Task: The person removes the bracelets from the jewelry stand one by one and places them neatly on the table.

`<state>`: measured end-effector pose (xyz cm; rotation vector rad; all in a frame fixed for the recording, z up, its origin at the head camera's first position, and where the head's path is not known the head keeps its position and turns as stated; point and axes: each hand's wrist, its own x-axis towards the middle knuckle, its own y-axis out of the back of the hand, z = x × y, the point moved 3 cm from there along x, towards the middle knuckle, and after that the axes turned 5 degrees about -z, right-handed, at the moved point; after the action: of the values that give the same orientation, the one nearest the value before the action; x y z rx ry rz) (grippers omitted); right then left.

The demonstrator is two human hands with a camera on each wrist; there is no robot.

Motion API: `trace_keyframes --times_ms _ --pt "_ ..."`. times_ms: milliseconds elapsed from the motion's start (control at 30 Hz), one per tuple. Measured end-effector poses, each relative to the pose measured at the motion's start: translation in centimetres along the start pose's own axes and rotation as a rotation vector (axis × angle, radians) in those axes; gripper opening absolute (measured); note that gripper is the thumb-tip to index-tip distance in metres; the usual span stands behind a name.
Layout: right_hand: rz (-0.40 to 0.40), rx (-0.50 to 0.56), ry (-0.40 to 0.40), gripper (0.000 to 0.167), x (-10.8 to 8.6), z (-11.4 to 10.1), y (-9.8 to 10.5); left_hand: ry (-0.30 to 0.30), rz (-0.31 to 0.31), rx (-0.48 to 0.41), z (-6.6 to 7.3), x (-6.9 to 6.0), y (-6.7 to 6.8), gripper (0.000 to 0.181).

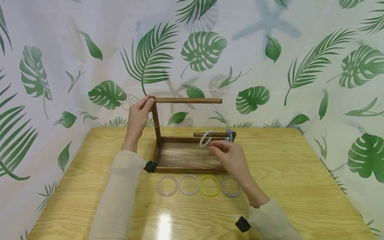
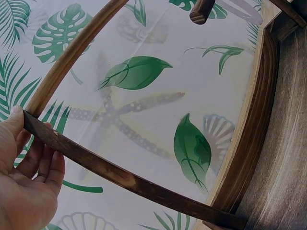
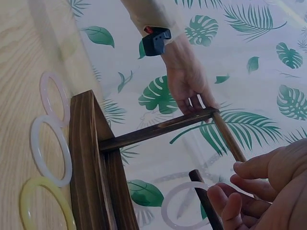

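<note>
two hands pinch; the left hand (image 1: 138, 116) holds the wooden stand (image 1: 192, 170), the right hand (image 1: 232, 158) a pale ring (image 1: 202, 139) that might fall if let go too soon

From here, the dark-brown wooden rack (image 1: 183, 155) stands with its shallow base flat and its upper rod (image 1: 189, 100) jutting level from a tall post, while a translucent whitish ring (image 3: 164, 207) tilts near the lower rod's (image 1: 218, 134) free end.

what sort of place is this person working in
Probably an indoor tabletop filming setup: a leaf-print backdrop behind a wood-grain table, and a small black device at each wrist.
</note>
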<state>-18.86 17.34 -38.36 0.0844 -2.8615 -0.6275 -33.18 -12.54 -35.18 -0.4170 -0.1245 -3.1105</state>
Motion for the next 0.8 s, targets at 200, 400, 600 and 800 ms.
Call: trace_keyframes --times_ms 200,400,600,800 --pt "0.024 -0.027 -0.023 0.021 0.1 0.0 1.3 -0.002 0.001 -0.006 -0.1 0.0 0.0 0.045" --pt "0.053 -0.021 -0.059 0.022 0.2 0.1 2.6 0.0 -0.003 -0.007 -0.1 0.0 0.0 0.044" --pt "0.076 0.0 -0.069 0.028 0.2 0.3 4.0 -0.001 0.0 -0.016 -0.2 0.1 0.0 0.045" --pt "0.1 -0.018 -0.052 0.03 0.3 0.6 5.5 -0.014 0.0 -0.017 -0.2 0.1 0.1 0.044"
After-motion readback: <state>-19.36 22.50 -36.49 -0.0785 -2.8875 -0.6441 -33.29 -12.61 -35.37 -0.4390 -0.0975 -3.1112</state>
